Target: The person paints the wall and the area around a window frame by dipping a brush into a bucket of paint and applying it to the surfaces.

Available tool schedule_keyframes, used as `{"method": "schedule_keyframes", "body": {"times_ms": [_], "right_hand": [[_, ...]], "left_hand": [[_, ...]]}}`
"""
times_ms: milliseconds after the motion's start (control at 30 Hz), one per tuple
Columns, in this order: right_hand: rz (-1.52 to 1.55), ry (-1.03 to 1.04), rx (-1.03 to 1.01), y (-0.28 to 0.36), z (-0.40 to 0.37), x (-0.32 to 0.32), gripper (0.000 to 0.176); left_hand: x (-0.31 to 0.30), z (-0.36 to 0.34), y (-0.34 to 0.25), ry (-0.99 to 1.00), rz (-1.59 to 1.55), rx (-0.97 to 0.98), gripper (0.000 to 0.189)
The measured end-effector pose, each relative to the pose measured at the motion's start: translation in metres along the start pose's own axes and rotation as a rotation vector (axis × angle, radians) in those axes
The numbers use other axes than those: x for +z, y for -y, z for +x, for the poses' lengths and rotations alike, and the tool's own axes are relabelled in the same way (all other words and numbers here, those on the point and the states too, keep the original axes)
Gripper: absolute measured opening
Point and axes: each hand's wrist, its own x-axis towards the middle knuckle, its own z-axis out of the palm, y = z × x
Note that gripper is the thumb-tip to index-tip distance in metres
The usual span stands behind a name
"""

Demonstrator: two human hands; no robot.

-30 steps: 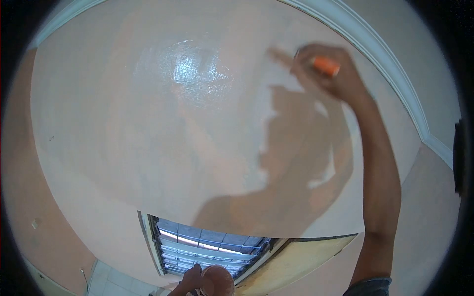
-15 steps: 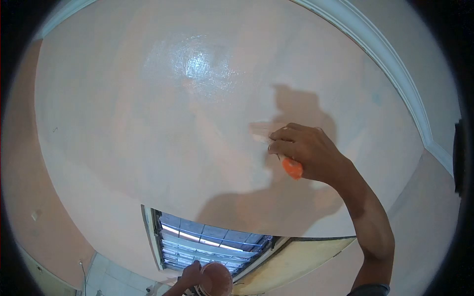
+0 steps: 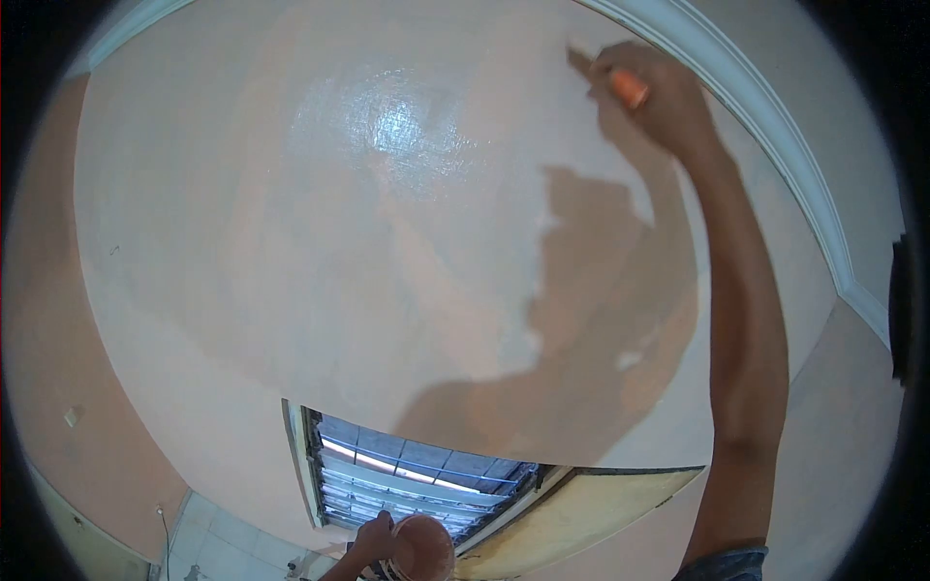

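My right hand (image 3: pixel 664 102) is wrapped round a paintbrush with an orange handle (image 3: pixel 629 88). High on the upper right of the wall (image 3: pixel 232 232), the dark bristle end points left, right at the painted surface. At the bottom of the view, my left hand (image 3: pixel 374 538) grips the rim side of a small paint bucket (image 3: pixel 422 548). The bucket's inside is coated in pinkish-brown paint. A wet, shiny patch (image 3: pixel 395 124) gleams on the upper middle of the wall.
Below the wall is a louvred window (image 3: pixel 407 474) with bars. A yellowish panel (image 3: pixel 581 513) sits beside it. White cornice moulding (image 3: pixel 765 92) runs along the upper right edge. A wall switch (image 3: pixel 71 417) is on the left wall. My shadow falls across the wall.
My right hand has swept the paintbrush upward and to the right, from mid-wall to close under the cornice. The arm is now stretched out. My left hand and the bucket stay put.
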Motion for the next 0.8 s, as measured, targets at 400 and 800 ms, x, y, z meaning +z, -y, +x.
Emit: {"method": "schedule_keyframes", "body": {"times_ms": [400, 800], "right_hand": [[0.325, 0.178, -0.016, 0.062, -0.075, -0.035, 0.016], [-0.041, 0.293, 0.002, 0.051, -0.131, -0.002, 0.02]], "left_hand": [[-0.057, -0.027, -0.056, 0.117, 0.021, -0.079, 0.05], [-0.019, -0.004, -0.012, 0.054, -0.025, -0.072, 0.057]]}}
